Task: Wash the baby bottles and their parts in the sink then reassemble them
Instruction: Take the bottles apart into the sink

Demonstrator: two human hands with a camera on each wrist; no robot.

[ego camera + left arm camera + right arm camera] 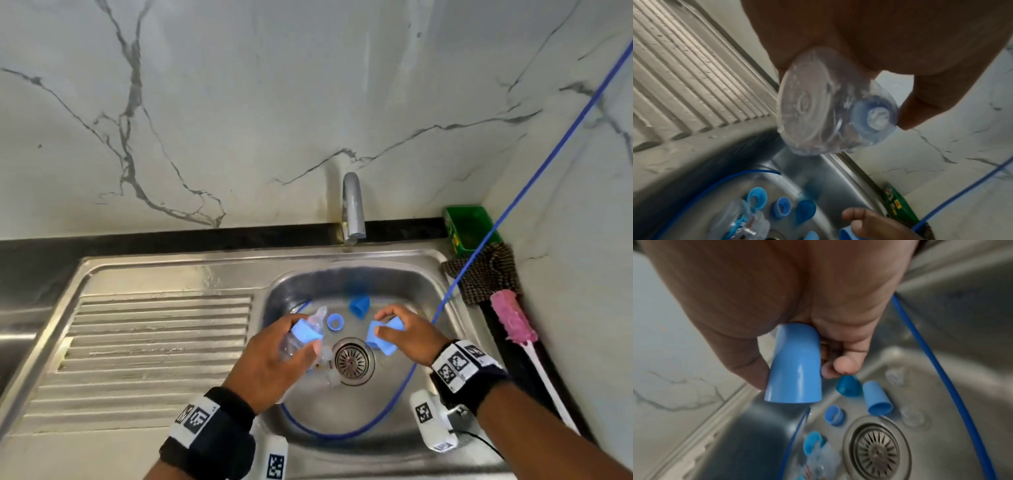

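Note:
Over the steel sink my left hand grips a clear baby bottle with a blue collar ring on it; its round base faces the left wrist camera. My right hand pinches a light blue cap between thumb and fingers. Loose in the basin lie a darker blue cap, a blue ring, another light blue cap, clear nipples and a second clear bottle.
A faucet stands at the back, with no water running. A blue hose loops through the basin around the drain. The ribbed drainboard is on the left. A green box, a cloth and a pink brush lie at the right.

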